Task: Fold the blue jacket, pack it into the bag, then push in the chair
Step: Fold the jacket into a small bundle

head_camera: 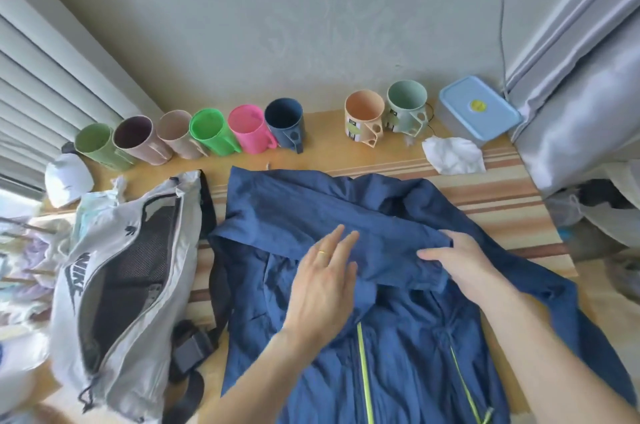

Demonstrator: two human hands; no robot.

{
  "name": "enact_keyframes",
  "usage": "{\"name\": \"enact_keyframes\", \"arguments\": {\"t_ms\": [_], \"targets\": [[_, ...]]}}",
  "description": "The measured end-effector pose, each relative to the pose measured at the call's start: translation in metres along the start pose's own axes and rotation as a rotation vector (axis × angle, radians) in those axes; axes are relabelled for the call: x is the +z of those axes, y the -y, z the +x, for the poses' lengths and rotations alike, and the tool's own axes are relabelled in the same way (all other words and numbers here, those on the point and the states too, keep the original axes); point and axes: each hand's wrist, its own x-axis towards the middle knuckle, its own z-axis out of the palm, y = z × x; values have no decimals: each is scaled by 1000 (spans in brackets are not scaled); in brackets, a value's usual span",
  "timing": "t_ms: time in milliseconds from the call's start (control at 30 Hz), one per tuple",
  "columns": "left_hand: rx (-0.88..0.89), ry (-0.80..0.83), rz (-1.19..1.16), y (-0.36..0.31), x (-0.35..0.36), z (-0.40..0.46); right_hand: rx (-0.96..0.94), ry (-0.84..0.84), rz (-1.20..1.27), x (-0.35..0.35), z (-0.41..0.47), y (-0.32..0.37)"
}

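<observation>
Blue jacket [398, 337] on table [502, 181] | folded sleeve pinched by right hand [457, 264] | pressed under left hand [325, 288], fingers flat, slightly spread

One head-worn wide-angle view looks forward and steeply down, close over the bench [498, 188], with the wall [277, 25] beyond it.

Counted on the table

Eight cups [214, 136], one blue jacket [346, 215], one grey bag [114, 271], one lidded box [479, 111] are seen.
</observation>
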Motion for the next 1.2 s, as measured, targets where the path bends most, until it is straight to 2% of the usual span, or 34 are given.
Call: {"name": "enact_keyframes", "arguments": {"t_ms": [67, 100, 200, 267, 333, 400, 467, 533, 667, 733, 833, 933, 1000, 1033, 1067, 1100, 1200], "targets": [[-18, -111, 191, 36, 3, 5, -80, -95, -106, 0, 22, 6], [-51, -81, 269, 51, 4, 8, -124, -112, -132, -1, 32, 10], [-273, 238, 369, 83, 13, 12, -107, -181, -247, -13, 49, 5], [-310, 289, 389, 87, 25, 7, -102, -293, -349, -34, 44, -14], [-211, 182, 426, 71, 33, 6, -202, -441, -538, -64, 32, -36], [-17, 90, 432, 47, 45, 9, -267, -535, -766, -96, 20, -59], [180, 79, 433, 21, 66, 19, -229, -566, -862, -126, 8, -81], [252, 136, 448, 1, 92, 37, -116, -561, -874, -154, -7, -98], [4, 257, 483, -12, 146, 67, 91, -473, -954, -190, -32, -138], [-94, 283, 483, -20, 162, 79, 131, -534, -988, -204, -37, -143], [-176, 322, 430, -43, 172, 93, 185, -640, -832, -233, -42, -118], [-244, 349, 292, -67, 171, 96, 189, -650, -677, -271, -47, -79], [-258, 291, 172, -83, 163, 95, 171, -563, -505, -349, -26, -92], [-266, 240, 79, -92, 155, 93, 97, -555, -423, -378, -26, -83], [-282, 183, -33, -99, 147, 90, 33, -513, -286, -381, -33, -64], [-300, 123, -162, -105, 137, 87, -75, -415, -130, -365, -51, -33], [-408, 29, -588, -116, 100, 76, -251, -147, 119, -225, -119, 80]]}}
